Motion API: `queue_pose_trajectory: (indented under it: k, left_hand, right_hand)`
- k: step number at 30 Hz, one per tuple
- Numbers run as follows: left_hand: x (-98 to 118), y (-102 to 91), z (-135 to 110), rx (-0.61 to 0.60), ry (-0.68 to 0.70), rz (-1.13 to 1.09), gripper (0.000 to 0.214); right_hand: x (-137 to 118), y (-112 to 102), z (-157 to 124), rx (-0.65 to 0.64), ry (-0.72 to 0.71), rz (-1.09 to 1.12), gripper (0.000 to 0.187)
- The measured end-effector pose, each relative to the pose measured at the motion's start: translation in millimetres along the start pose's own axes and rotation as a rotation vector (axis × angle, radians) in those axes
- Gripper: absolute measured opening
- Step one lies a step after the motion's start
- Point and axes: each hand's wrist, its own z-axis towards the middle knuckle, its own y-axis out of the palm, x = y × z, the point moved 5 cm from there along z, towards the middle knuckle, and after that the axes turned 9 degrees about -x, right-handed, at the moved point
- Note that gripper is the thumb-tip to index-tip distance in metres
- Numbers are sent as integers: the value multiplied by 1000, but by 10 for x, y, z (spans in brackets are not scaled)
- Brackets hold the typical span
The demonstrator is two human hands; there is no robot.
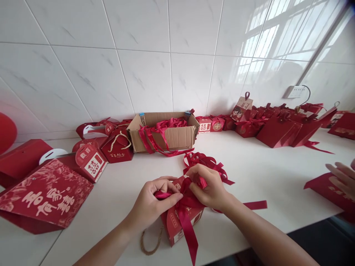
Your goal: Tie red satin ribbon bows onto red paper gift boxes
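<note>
A small red gift box with pale lettering stands on the white table in front of me. Over its top runs a red ribbon, one tail hanging down the near side. My left hand pinches the ribbon at the left of the box's top. My right hand has its thumb and fingers closed on a loop of the same ribbon, just right of the left fingertips. Between the hands the ribbon is bunched, and its exact crossing is partly hidden. Beside the box lies a twisted rope handle.
Behind my hands lies a heap of loose ribbons. An open cardboard box with more ribbons stands by the tiled wall. Red gift boxes line the left, and red gift bags the right. Another person's hand rests over a red box at far right.
</note>
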Motion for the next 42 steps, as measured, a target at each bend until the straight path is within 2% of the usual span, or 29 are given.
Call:
queue_pose_trajectory:
  k: [8, 23, 29, 33, 35, 37, 39, 42]
  left_hand:
    - [-6, 7, 17, -4, 5, 5, 42]
    - [5, 10, 14, 22, 52, 36, 47]
    - [-31, 3, 4, 38, 63, 59, 49]
    - [-37, -9, -21, 59, 65, 34, 48]
    - [-35, -20, -28, 55, 64, -45, 45]
    - [-25, -28, -24, 32, 70, -154, 39]
    - [-11, -38, -13, 11, 78, -241, 33]
    - [-7, -67, 1, 27, 77, -286, 31]
  right_hand:
    - [-5, -19, -6, 52, -139, -163, 25]
    - [77, -73, -17, 44, -199, -290, 30]
    - [77, -41, -29, 37, -194, -246, 29]
    - [129, -23, 1, -104, -125, -109, 31]
    - [185, -46, 31, -230, -65, 20, 31]
    - [258, -55, 46, -410, 6, 212, 34]
    - [323, -51, 34, -585, 53, 419, 42]
    - [402, -27, -7, -728, 87, 579, 69]
